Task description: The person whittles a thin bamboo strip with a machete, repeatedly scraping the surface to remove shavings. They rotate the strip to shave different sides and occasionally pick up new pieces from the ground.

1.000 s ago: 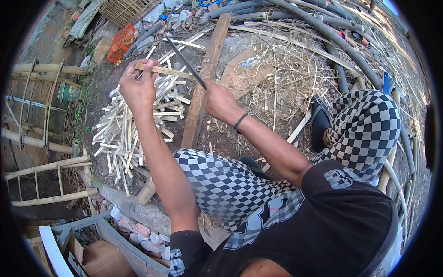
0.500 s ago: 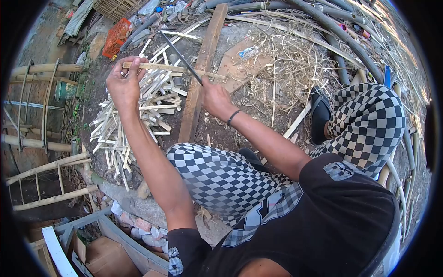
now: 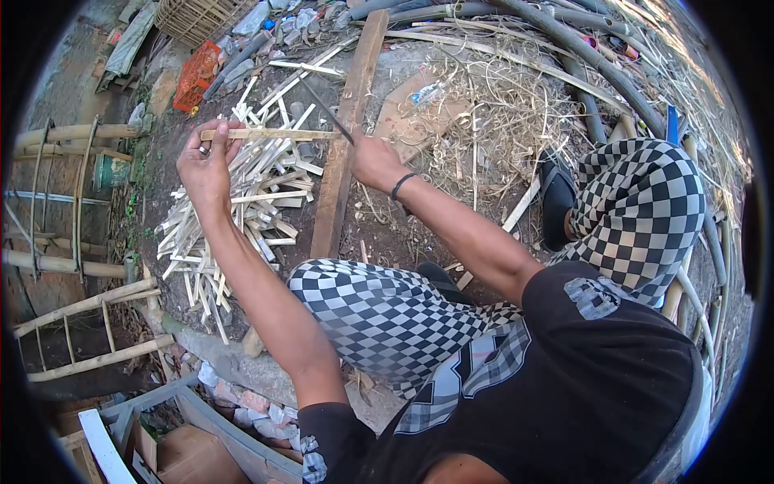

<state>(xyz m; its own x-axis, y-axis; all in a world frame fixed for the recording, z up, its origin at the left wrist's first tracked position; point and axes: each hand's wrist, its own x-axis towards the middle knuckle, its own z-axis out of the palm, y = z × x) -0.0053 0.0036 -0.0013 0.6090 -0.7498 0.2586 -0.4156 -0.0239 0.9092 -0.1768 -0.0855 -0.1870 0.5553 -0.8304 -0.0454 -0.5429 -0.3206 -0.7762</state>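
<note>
My left hand (image 3: 205, 171) grips one end of a thin, flat bamboo strip (image 3: 278, 135) between thumb and fingers. The strip lies almost level and reaches right, to the knife near my right hand. My right hand (image 3: 376, 161) is closed around the handle of a long, dark-bladed knife (image 3: 324, 106), and the handle is hidden in the fist. Its blade slants up and left, close to the strip's right end. Beneath both runs a long wooden plank (image 3: 329, 214). Below the strip and left of the plank lies a heap of split bamboo sticks (image 3: 270, 173).
Curled shavings (image 3: 504, 121) cover the ground right of the plank, around a flat piece of cardboard (image 3: 403, 127). Bamboo poles (image 3: 556, 44) lie along the back. An orange crate (image 3: 196, 77) stands at the upper left, and a bamboo ladder-like frame (image 3: 97, 355) at the lower left.
My left hand has shifted slightly left and down with the strip. The strip's right end, earlier past the blade, now sits beside it. The view has moved a little.
</note>
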